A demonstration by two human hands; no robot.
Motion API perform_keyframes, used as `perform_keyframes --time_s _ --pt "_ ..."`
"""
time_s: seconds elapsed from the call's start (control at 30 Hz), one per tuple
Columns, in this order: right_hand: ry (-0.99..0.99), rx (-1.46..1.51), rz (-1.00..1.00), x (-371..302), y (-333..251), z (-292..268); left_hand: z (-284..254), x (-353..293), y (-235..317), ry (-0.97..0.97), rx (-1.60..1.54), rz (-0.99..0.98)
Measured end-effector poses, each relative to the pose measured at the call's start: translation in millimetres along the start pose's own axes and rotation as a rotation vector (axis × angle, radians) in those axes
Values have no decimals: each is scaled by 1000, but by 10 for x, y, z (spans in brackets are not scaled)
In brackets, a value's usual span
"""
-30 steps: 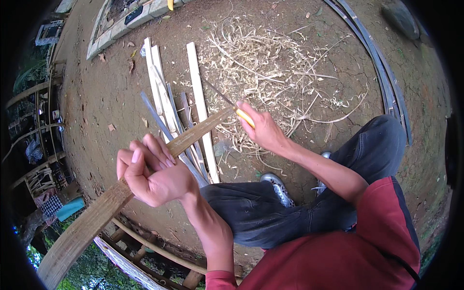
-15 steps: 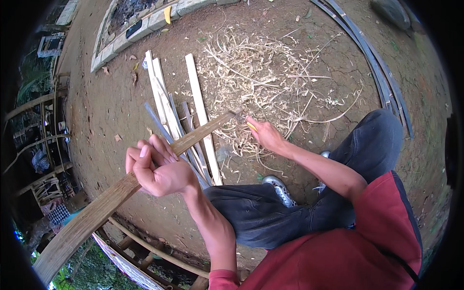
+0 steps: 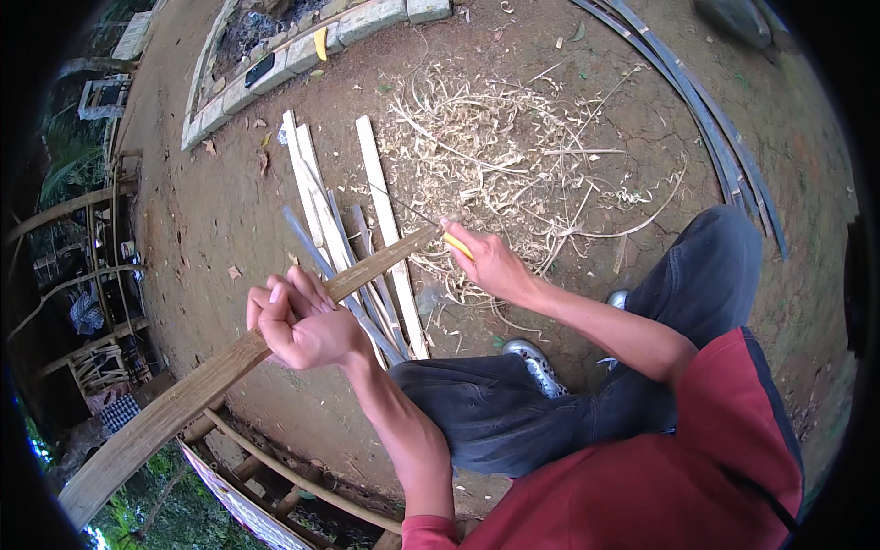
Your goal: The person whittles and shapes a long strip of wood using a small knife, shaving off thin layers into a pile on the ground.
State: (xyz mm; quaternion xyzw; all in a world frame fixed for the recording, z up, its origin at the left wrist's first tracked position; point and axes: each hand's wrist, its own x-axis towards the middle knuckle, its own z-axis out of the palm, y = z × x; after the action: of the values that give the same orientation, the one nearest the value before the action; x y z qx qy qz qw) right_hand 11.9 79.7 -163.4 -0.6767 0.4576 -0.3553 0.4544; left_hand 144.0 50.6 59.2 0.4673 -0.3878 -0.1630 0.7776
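My left hand (image 3: 307, 321) is curled around a long brown wooden or bamboo slat (image 3: 170, 417), which slants from the lower left up toward the middle. My right hand (image 3: 495, 268) grips a knife by its yellow handle (image 3: 456, 246), right at the slat's far end. From that fist the thin dark blade (image 3: 403, 203) points up and left, just beyond the slat's edge. Whether the blade touches the wood I cannot tell.
Curly pale shavings (image 3: 500, 137) lie heaped on the dirt ahead. Pale strips (image 3: 390, 215) and dark strips (image 3: 307, 240) lie beneath the slat. Long dark strips (image 3: 701, 110) curve at the right, near a rock (image 3: 733, 20). A stone border (image 3: 307, 55) runs at the back left, with a black flat object (image 3: 259, 70) on it.
My right hand has moved a little left, and the knife blade has swung from across the slat's end to pointing up and left. The left hand keeps its hold.
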Motion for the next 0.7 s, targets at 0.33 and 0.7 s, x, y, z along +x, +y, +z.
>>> perform_keyframes --time_s 0.33,0.7 --pt "-17 -71 7 -40 -29 -62 28 -16 46 16 -1 -17" --pt "43 -66 225 88 -93 -608 -44 -41 156 -4 -23 -17"
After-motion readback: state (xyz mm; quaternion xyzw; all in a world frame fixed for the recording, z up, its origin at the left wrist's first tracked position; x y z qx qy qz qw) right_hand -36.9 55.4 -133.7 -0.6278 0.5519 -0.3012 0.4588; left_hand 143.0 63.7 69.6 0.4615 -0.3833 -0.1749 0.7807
